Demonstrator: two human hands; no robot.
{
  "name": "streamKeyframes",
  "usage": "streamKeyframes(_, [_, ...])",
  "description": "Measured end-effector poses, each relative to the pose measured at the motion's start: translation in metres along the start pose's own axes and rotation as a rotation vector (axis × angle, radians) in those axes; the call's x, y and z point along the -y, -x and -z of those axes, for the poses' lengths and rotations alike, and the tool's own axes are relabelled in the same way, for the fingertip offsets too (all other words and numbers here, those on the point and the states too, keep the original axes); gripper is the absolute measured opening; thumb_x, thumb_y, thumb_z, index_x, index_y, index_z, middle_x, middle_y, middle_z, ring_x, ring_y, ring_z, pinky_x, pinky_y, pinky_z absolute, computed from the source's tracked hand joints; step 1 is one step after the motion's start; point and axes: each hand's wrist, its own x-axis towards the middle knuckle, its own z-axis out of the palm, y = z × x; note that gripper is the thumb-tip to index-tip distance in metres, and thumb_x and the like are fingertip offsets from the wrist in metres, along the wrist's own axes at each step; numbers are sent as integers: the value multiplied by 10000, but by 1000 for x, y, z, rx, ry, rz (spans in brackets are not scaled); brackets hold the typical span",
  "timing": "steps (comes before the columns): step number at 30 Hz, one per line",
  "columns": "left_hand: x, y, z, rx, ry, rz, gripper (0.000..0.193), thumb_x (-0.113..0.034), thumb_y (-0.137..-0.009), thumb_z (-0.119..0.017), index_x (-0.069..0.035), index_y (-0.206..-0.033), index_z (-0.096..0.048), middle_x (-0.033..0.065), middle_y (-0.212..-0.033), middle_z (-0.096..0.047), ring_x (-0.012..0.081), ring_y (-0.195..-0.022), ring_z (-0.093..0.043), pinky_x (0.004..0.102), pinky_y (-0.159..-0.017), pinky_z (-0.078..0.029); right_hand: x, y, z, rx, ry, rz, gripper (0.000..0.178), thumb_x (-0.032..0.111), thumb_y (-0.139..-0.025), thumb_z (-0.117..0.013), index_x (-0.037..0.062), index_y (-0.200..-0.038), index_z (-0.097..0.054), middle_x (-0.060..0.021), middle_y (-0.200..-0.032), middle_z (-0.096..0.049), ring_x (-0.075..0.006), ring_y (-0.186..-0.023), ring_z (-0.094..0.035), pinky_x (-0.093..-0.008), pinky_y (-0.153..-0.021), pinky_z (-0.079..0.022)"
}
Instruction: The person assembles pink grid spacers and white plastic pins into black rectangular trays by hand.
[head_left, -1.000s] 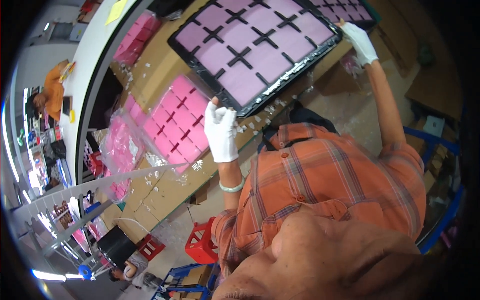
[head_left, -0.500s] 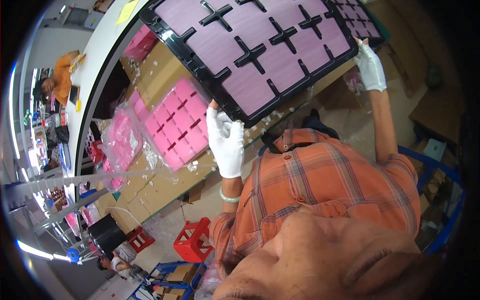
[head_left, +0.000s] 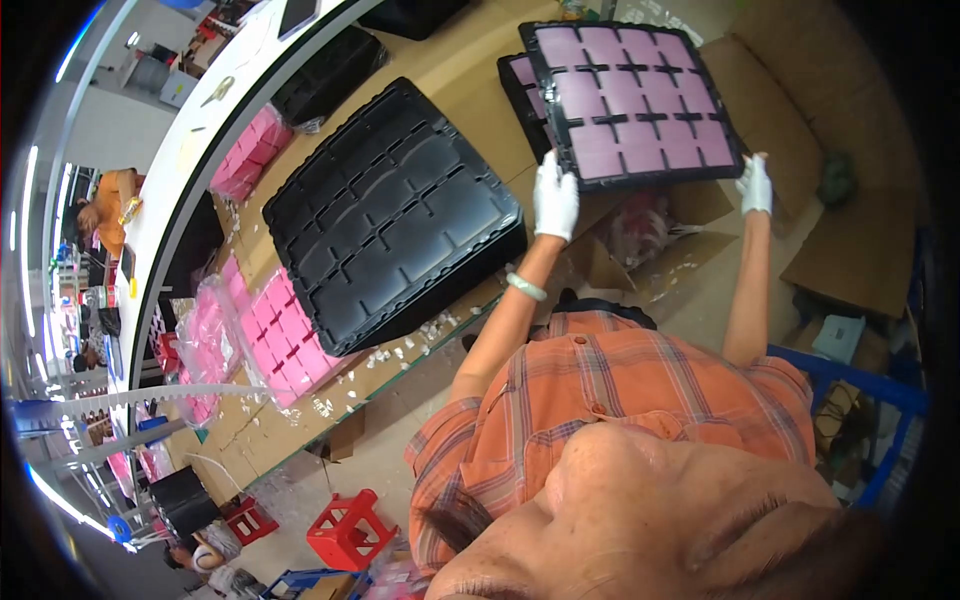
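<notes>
A worker in a plaid orange shirt (head_left: 640, 375) holds a lilac-filled black plastic tray (head_left: 650, 182) at the upper right of the frame, tilted over a second lilac-filled tray (head_left: 515, 92) that shows past its left edge. Whether the two trays touch cannot be told from this angle.

The held tray looks filled: lilac padding (head_left: 625, 95) shows between its black cross-shaped ribs in every row in view. Judging by how things lie, the filling of this one is done, while setting it down level is not.

More seems to be left at the centre of the frame, where what appears to be a stack of black trays (head_left: 390, 200) stands on the cardboard-topped bench (head_left: 265, 415) with no lilac showing on top. Beside it, a slotted pink foam block (head_left: 285, 340) and a clear plastic bag of pink pieces (head_left: 205, 340) lie at the lower left of the bench, near scattered white scraps (head_left: 405, 350).

Both white-gloved hands are closed on the held tray, well apart from each other: the left hand (head_left: 556, 202) grips its lower left corner, the right hand (head_left: 755, 188) pinches the lower right corner with curled fingers.
</notes>
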Motion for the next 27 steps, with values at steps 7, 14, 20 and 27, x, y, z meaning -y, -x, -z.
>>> streamKeyframes(7, [62, -63, -58, -136, -200, 283, 410, -96, -870, -512, -15, -1269, -558, 251, -1087, -574, 370, -992, -592, 427, -879, -462, -42, -109, -76, -1, 492, 76, 796, 710, -904, -384, 45, -1281, -602, -187, -1269, -610, -324, -1192, -560, -411, -1011, -420])
streamKeyframes(14, [67, -76, -42, -317, 301, 615, 412, -62, -901, -577, -36, -1311, -542, 88, -862, -599, 155, -477, -533, 292, -357, -426, -39, -95, -119, 63, 825, 285, 687, 663, -935, -317, 137, -1203, -668, -210, -1267, -600, -433, -1224, -505, -462, -1034, -391])
streamKeyframes(20, [67, -78, -43, -311, 616, 767, 529, -38, -902, -546, -103, -1390, -354, 61, -816, -550, 107, -493, -469, 283, -385, -411, -53, -106, -105, 79, 917, 323, 684, 619, -935, -379, 36, -1163, -653, -225, -1211, -631, -408, -1182, -553, -464, -995, -422])
streamKeyframes(27, [43, 55, -8, 513, 49, 435, 289, -305, -858, -600, -20, -903, -609, 111, -701, -654, 203, -594, -623, 365, -558, -499, -63, -61, -84, -50, 733, 451, 588, 512, -971, -431, -11, -1129, -649, -221, -1105, -672, -383, -983, -637, -468, -903, -475])
